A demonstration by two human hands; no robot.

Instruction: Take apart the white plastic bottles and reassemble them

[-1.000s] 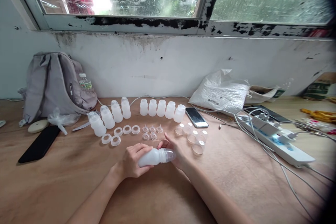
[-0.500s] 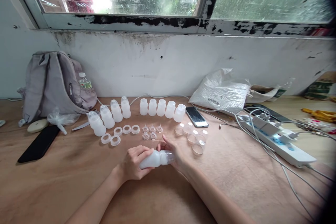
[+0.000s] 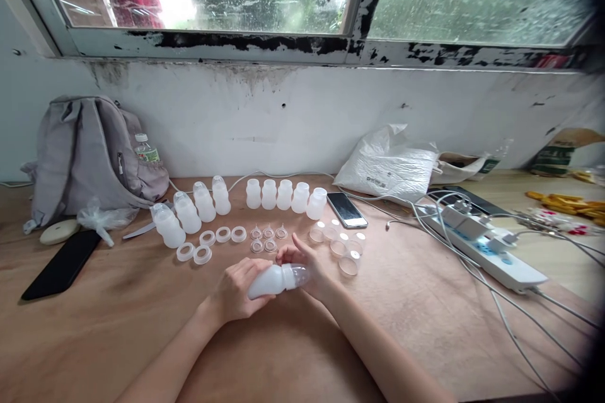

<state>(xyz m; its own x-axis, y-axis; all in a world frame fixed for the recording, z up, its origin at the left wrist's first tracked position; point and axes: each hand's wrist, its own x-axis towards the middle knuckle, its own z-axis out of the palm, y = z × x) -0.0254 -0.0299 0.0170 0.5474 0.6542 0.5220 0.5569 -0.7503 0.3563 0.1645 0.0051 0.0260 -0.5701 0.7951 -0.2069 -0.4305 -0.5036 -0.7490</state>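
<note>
A frosted white baby bottle (image 3: 267, 282) with a clear dome cap (image 3: 295, 276) lies tilted sideways between my hands, its capped end to the right. My left hand (image 3: 236, 293) is wrapped around the bottle's body. At the other end, my right hand (image 3: 309, 271) cups the clear cap against its palm, thumb raised and fingers curled on the far side. Beyond the hands lie several clear teats (image 3: 269, 233) and several white screw rings (image 3: 223, 235). Several loose clear caps (image 3: 348, 264) sit to the right of my right hand.
Several capped bottles (image 3: 204, 203) stand at back left, several open bottles (image 3: 284, 195) at back centre. A smartphone (image 3: 348, 210), a white plastic bag (image 3: 387, 164) and a power strip (image 3: 491, 252) with trailing cables occupy the right. A backpack (image 3: 89, 151) and black pouch (image 3: 63, 264) lie left.
The view has shifted slightly, so everything sits a little further left. My right hand has loosened around the cap, showing more of it. The bottle stays in my left hand.
</note>
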